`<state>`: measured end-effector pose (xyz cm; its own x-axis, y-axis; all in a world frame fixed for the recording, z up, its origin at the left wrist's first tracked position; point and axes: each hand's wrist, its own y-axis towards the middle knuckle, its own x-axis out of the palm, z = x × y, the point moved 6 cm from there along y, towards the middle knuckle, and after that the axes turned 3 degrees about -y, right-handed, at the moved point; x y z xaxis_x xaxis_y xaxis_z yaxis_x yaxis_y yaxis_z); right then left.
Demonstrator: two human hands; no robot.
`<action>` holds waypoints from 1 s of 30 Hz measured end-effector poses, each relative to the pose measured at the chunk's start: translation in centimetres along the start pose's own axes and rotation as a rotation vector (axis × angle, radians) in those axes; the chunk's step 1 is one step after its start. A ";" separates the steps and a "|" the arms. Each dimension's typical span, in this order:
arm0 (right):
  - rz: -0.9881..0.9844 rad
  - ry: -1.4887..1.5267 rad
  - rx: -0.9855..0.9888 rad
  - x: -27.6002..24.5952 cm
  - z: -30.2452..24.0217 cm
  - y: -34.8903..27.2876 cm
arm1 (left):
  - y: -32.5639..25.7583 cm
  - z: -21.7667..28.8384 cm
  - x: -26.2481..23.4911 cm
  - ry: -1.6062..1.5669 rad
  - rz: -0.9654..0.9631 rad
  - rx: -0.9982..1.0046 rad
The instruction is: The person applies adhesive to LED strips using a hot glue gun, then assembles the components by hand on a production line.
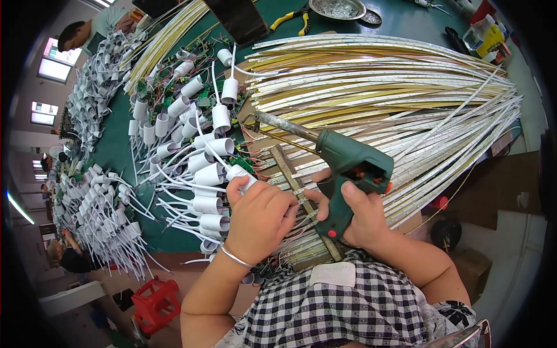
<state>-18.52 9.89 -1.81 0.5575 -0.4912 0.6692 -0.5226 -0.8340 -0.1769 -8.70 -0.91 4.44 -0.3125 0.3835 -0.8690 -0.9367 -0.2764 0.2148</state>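
My right hand point(361, 216) grips the rigid green soldering gun point(348, 174) by its handle, fingers wrapped tight; my left hand point(259, 217) pinches a thin, flexible strip point(299, 194) over the tabletop point(116, 145).

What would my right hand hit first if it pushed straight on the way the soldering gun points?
Probably the pile of white cylindrical caps and green circuit boards up-left of the right hand; depth is unclear.

Electronics assembly workshop: heaped light strips point(406, 98), white lamp housings point(209, 174).
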 end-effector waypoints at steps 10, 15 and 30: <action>0.008 -0.021 0.010 0.2 -0.2 0.0 | 0.3 0.0 0.8 0.122 -0.018 0.031; -0.004 -0.034 -0.007 0.2 -0.6 -0.2 | 0.3 0.1 1.0 0.107 0.000 0.041; -0.191 -1.471 -0.077 -2.4 -6.9 -10.8 | -0.3 -0.5 1.0 0.086 0.119 0.049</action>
<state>-18.66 21.79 3.47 0.7318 -0.2241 -0.6436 -0.3736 -0.9218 -0.1038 -8.68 -0.85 3.26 -0.4095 0.2728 -0.8706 -0.9010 -0.2710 0.3389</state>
